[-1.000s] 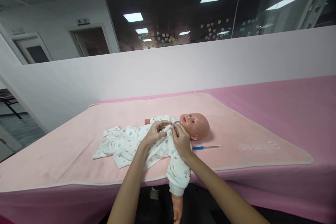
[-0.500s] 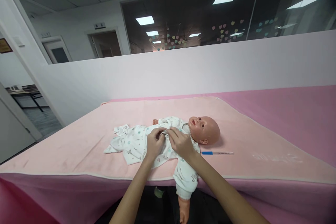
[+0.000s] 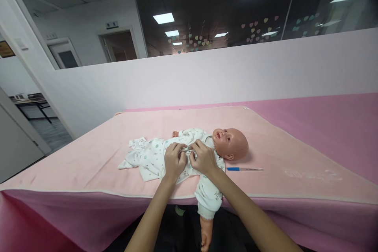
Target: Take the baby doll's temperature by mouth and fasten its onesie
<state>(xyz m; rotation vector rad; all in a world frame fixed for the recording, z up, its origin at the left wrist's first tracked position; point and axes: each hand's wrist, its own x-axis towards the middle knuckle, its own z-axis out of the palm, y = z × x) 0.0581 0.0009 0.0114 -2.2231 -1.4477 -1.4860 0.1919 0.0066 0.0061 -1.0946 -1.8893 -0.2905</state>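
Note:
A baby doll [image 3: 232, 141] lies on its back, its head to the right. It wears a white printed baby outfit [image 3: 152, 157]. Over the doll's chest my left hand [image 3: 175, 159] pinches a narrow white strip of the outfit's cloth, perhaps a tie. Close beside it, my right hand [image 3: 203, 157] has thumb and fingers closed on the same white cloth. The fingers partly hide what they grip. One sleeved arm of the doll [image 3: 206, 230] hangs over the near edge, below my right wrist.
A blue-capped pen [image 3: 245, 169] lies right of the doll's shoulder. Under both is a peach mat [image 3: 97, 157] with a pale border, spread over a pink cover [image 3: 333, 122]. A white wall [image 3: 189, 80] with a window above stands behind.
My fingertips have drawn slightly apart, with the white strip showing between them. My right fingers have curled in more. The whole view has tilted a little.

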